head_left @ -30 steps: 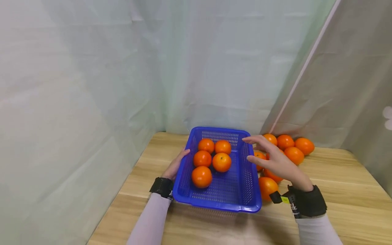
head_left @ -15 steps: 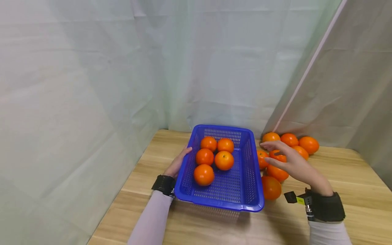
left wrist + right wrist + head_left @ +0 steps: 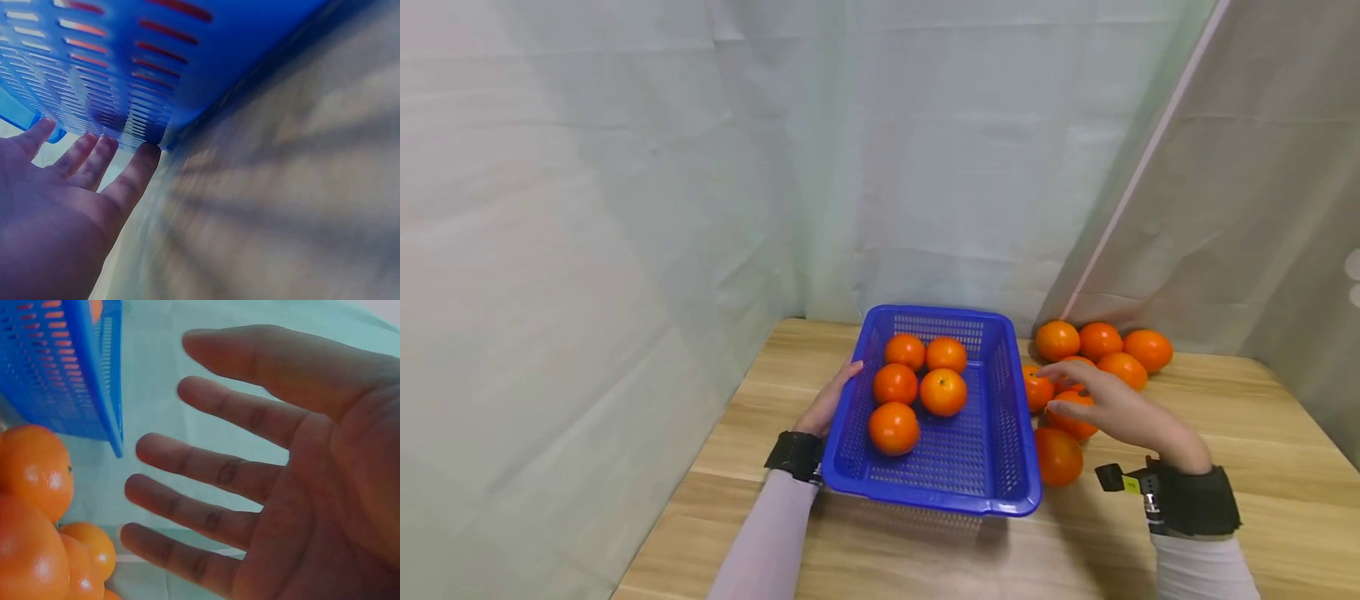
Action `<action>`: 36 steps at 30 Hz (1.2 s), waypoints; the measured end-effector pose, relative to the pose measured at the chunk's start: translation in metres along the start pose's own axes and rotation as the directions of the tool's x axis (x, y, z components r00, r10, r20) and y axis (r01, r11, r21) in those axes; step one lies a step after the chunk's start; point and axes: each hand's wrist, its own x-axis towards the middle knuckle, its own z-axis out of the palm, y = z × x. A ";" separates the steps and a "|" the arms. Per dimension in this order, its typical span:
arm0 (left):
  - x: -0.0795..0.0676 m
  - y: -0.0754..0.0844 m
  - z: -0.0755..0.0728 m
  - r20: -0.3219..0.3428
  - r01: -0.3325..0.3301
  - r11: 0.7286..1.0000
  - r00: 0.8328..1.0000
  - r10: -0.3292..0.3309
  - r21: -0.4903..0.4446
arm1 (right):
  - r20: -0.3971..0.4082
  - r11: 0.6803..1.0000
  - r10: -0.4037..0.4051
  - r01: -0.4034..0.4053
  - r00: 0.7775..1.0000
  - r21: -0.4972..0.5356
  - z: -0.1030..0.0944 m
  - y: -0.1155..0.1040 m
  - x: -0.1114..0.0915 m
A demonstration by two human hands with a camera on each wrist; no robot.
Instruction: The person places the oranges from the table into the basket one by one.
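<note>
A blue plastic basket (image 3: 925,503) with slotted walls stands on the table, holding several oranges (image 3: 894,428) toward its left side. My left hand (image 3: 827,402) rests along the basket's left outer wall; in the left wrist view its fingers (image 3: 128,181) are straight, their tips against or close to the slotted wall. To the basket's right, my right hand (image 3: 1112,406) hovers over a group of loose oranges (image 3: 1058,457), palm facing the basket, fingers spread and holding nothing. In the right wrist view, orange fruit (image 3: 36,472) lies beyond the fingertips, near the basket wall (image 3: 94,381).
More oranges (image 3: 1147,351) sit at the back right, by the pale curtain (image 3: 940,167). Curtain fabric also hangs along the left side. The wooden table (image 3: 1210,417) extends right of the fruit and in front of the basket.
My right hand has drawn back from the basket's right rim, moving right and slightly down over the loose oranges. My left hand stays at the basket's left wall.
</note>
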 end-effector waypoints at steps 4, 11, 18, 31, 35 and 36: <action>-0.001 0.000 -0.001 -0.006 -0.005 1.000 1.000 0.005 -0.006 | 0.041 1.000 0.011 -0.011 0.999 0.015 0.003 0.002 0.001; -0.002 0.000 -0.001 -0.020 -0.008 1.000 1.000 0.008 0.013 | 0.171 0.994 0.054 -0.070 0.984 0.089 0.002 0.002 -0.002; -0.001 0.000 -0.001 -0.025 -0.004 1.000 1.000 0.005 0.030 | 0.317 0.990 0.035 -0.077 0.948 0.120 0.005 -0.001 -0.003; -0.001 0.000 -0.002 -0.014 -0.001 1.000 1.000 0.002 0.025 | 0.415 0.990 0.135 -0.142 0.900 -0.014 0.017 -0.006 0.003; -0.001 0.000 -0.002 -0.012 0.009 1.000 1.000 -0.009 0.011 | 0.427 0.983 0.182 -0.174 0.886 -0.059 0.024 -0.008 0.004; -0.001 -0.001 -0.002 -0.011 0.008 1.000 1.000 -0.008 0.011 | 0.426 0.982 0.189 -0.174 0.885 -0.074 0.026 -0.009 0.005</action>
